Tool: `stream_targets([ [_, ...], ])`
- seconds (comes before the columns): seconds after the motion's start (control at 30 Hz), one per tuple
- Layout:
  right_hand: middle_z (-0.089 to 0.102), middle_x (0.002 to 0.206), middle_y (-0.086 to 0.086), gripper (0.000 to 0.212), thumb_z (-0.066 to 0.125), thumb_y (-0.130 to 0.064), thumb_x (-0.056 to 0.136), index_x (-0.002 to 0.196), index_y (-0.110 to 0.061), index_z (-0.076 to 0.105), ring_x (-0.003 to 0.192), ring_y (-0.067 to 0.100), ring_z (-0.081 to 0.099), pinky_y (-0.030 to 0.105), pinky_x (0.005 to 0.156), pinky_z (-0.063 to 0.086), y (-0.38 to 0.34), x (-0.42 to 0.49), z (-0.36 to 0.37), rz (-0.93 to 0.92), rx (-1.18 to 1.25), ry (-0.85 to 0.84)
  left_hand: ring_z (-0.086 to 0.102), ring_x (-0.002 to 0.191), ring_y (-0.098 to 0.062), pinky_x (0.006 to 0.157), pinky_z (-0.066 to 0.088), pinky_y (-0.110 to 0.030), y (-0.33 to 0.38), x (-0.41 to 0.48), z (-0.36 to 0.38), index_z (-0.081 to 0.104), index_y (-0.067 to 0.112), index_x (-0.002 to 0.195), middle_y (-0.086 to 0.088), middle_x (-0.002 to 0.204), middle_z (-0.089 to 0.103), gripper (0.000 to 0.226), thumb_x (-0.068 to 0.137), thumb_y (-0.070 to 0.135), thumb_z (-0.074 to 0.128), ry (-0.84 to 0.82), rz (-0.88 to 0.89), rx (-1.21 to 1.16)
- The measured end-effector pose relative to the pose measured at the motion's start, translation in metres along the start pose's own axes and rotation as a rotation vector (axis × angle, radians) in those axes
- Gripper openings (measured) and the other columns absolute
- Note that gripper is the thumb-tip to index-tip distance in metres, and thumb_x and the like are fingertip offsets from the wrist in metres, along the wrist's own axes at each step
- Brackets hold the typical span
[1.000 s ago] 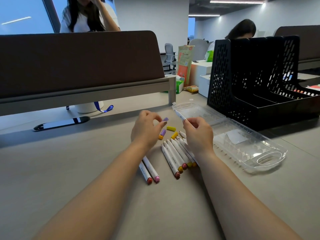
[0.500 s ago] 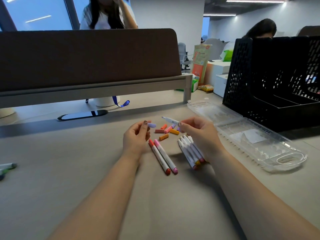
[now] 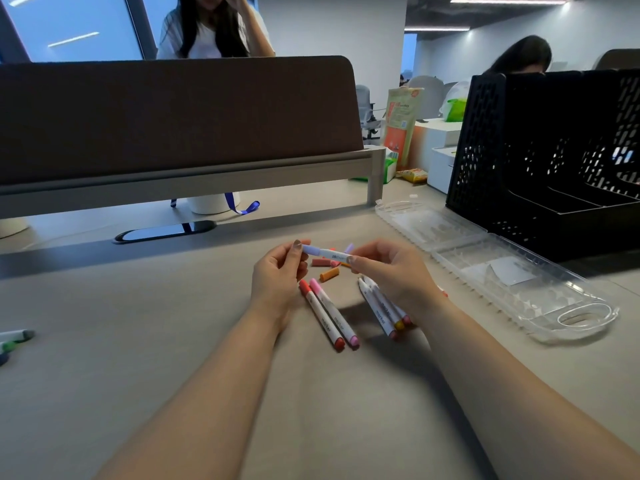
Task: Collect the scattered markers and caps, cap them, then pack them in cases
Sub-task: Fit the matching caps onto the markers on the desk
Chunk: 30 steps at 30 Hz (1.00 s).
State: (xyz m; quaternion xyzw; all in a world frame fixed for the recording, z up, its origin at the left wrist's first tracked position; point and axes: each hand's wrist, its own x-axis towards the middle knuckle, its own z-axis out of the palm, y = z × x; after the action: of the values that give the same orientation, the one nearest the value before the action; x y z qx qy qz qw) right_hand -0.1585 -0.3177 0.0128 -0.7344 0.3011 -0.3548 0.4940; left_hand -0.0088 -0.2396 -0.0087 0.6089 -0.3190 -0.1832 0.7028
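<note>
Found the word "marker" in dark lengthwise print on the white barrel of the red-capped marker (image 3: 321, 316), at 6 o'clock from the held lilac-capped marker (image 3: 327, 254). Found the same word on the pink-capped marker (image 3: 335, 315) just beside it at 3 o'clock, and on one barrel in the bundle of markers (image 3: 380, 310) at 4 o'clock. Noted short dark print on the lilac-capped marker's barrel: too small to read. Noted a QR-style square and lines of print on the orange paper bag (image 3: 401, 129), far back at 1 o'clock: illegible. Noted a white label (image 3: 498, 273) inside the clear plastic case (image 3: 540, 299): nothing readable.
</note>
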Motion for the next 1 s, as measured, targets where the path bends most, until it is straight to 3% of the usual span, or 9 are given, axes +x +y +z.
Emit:
stream_targets([
  [0.1, 0.070, 0.086, -0.002, 0.003, 0.067, -0.024, 0.087, 0.087, -0.027, 0.066, 0.083, 0.013, 0.065, 0.024, 0.074, 0.053, 0.000, -0.001, 0.003, -0.023, -0.086, 0.005, 0.057, 0.090, -0.010, 0.066, 0.051, -0.012, 0.000, -0.001, 0.002, 0.066, 0.024, 0.107, 0.006, 0.096, 0.065, 0.020, 0.097, 0.024, 0.049, -0.019, 0.026, 0.042],
  [0.2, 0.069, 0.079, -0.006, 0.008, 0.066, -0.027, 0.088, 0.081, -0.030, 0.063, 0.076, 0.013, 0.064, 0.027, 0.070, 0.053, -0.001, -0.001, 0.007, -0.048, -0.204, 0.016, 0.056, 0.102, -0.010, 0.081, 0.047, -0.016, 0.001, 0.000, 0.004, 0.063, 0.020, 0.120, 0.008, 0.109, 0.062, 0.028, 0.098, 0.024, 0.047, -0.014, 0.053, 0.114],
  [0.27, 0.068, 0.076, -0.008, 0.011, 0.065, -0.027, 0.089, 0.079, -0.029, 0.061, 0.075, 0.011, 0.063, 0.031, 0.071, 0.053, -0.002, -0.002, 0.010, -0.047, -0.265, 0.023, 0.052, 0.108, -0.007, 0.083, 0.042, -0.012, 0.001, 0.000, 0.006, 0.061, 0.019, 0.123, 0.006, 0.116, 0.060, 0.029, 0.099, 0.021, 0.045, -0.019, 0.104, 0.173],
  [0.5, 0.067, 0.074, -0.008, 0.016, 0.064, -0.029, 0.090, 0.075, -0.028, 0.059, 0.076, 0.013, 0.063, 0.037, 0.075, 0.056, -0.004, -0.001, 0.007, 0.005, -0.351, 0.056, 0.053, 0.095, -0.007, 0.075, 0.042, -0.010, 0.002, 0.001, 0.010, 0.063, 0.015, 0.120, -0.003, 0.117, 0.058, 0.028, 0.100, 0.018, 0.043, -0.044, 0.112, 0.281],
  [0.6, 0.070, 0.072, -0.006, 0.020, 0.066, -0.035, 0.085, 0.069, -0.024, 0.062, 0.074, 0.013, 0.064, 0.037, 0.072, 0.055, -0.006, -0.001, 0.010, 0.022, -0.436, 0.003, 0.053, 0.092, -0.004, 0.080, 0.041, -0.016, 0.002, 0.001, 0.012, 0.062, 0.017, 0.119, -0.001, 0.117, 0.057, 0.029, 0.100, 0.019, 0.041, -0.045, 0.081, 0.289],
  [0.73, 0.068, 0.071, 0.001, 0.022, 0.063, -0.037, 0.080, 0.067, -0.019, 0.067, 0.073, 0.017, 0.062, 0.032, 0.066, 0.048, -0.009, -0.001, 0.012, 0.034, -0.672, -0.047, 0.052, 0.111, -0.011, 0.090, 0.040, -0.022, -0.003, 0.005, 0.013, 0.061, 0.015, 0.122, -0.002, 0.122, 0.057, 0.030, 0.100, 0.018, 0.041, 0.005, 0.080, 0.371],
  [0.93, 0.064, 0.076, -0.006, 0.028, 0.054, -0.047, 0.085, 0.074, -0.023, 0.063, 0.082, 0.017, 0.058, 0.033, 0.083, 0.039, -0.007, -0.005, 0.018, -0.034, -0.904, -0.125, 0.055, 0.104, -0.015, 0.080, 0.039, -0.024, -0.005, 0.008, 0.012, 0.060, 0.011, 0.117, -0.004, 0.111, 0.061, 0.028, 0.099, 0.022, 0.043, 0.083, 0.031, 0.358],
  [1.0, 0.061, 0.075, -0.007, 0.028, 0.054, -0.048, 0.087, 0.070, -0.026, 0.058, 0.084, 0.017, 0.057, 0.031, 0.078, 0.039, -0.004, -0.001, 0.015, -0.028, -0.893, -0.115, 0.055, 0.101, -0.014, 0.079, 0.039, -0.025, -0.005, 0.008, 0.012, 0.061, 0.010, 0.116, -0.002, 0.109, 0.061, 0.027, 0.099, 0.022, 0.043, 0.077, 0.031, 0.363],
])
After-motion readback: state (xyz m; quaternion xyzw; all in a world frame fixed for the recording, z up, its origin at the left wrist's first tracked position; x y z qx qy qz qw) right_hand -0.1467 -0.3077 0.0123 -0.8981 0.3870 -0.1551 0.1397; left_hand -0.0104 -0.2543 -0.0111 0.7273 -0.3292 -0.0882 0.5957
